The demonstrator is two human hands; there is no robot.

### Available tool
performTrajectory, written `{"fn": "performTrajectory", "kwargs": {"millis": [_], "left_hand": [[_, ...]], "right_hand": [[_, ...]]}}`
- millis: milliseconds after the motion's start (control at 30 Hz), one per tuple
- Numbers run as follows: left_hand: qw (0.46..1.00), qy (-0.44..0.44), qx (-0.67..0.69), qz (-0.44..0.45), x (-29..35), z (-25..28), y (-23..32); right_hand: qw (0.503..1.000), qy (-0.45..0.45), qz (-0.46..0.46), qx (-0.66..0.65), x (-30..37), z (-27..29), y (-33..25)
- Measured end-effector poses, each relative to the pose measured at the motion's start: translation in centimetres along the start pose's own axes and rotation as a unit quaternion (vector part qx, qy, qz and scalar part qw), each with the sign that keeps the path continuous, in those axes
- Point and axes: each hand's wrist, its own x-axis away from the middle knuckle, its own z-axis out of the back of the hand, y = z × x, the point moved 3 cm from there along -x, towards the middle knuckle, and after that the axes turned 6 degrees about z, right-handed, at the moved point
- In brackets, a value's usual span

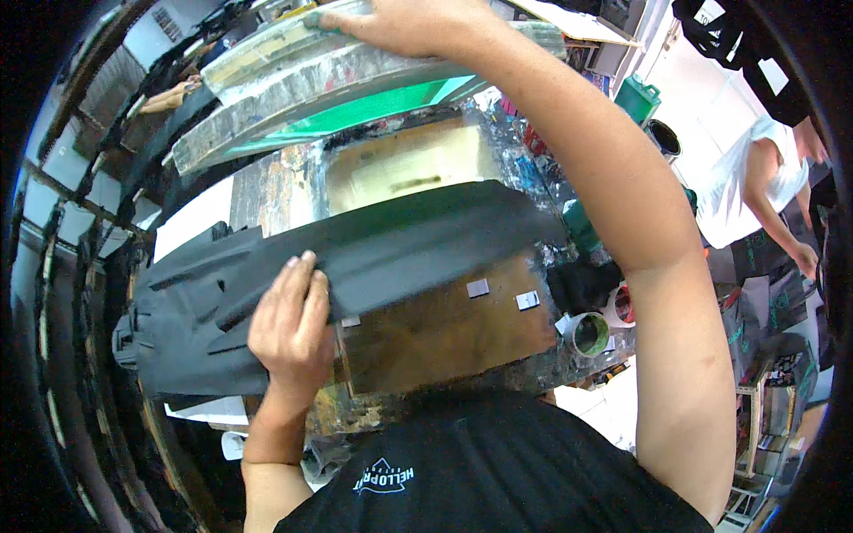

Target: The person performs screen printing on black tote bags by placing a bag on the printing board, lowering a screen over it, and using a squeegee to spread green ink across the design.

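My left hand (293, 329) holds a long piece of black cloth (426, 235) at its middle, the fingers close together on top and the thumb hidden. Bunched folds of the cloth lie to the left, while a smoother length stretches right across a brown board (444, 342). At the far side, a screen printing frame (284, 98) with green mesh (373, 108) stands tilted up. My right hand (404, 27) grips its upper edge, thumb stretched left along it; the fingertips are partly cut off by the picture's top.
Small pale squares (478, 288) stick to the brown board. Rolls of tape (587, 335) sit at its right, near a green jug (636, 98) and an open dark can (662, 136). Another person in a white top (742, 182) stands at right. Dark racks (84, 338) line the left.
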Motion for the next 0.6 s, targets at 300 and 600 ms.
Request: {"fn": "performTrajectory", "kwargs": {"millis": [300,600], "left_hand": [[0.977,-0.205,0.049,0.024,10.6,-16.6,0.2],[0.957,-0.268,0.108,-0.033,11.8,-21.4,0.8]], "right_hand": [[0.999,-0.020,-0.029,-0.021,0.2,-0.6,-0.4],[0.999,0.048,-0.018,0.004,1.0,-2.1,-0.8]]}}
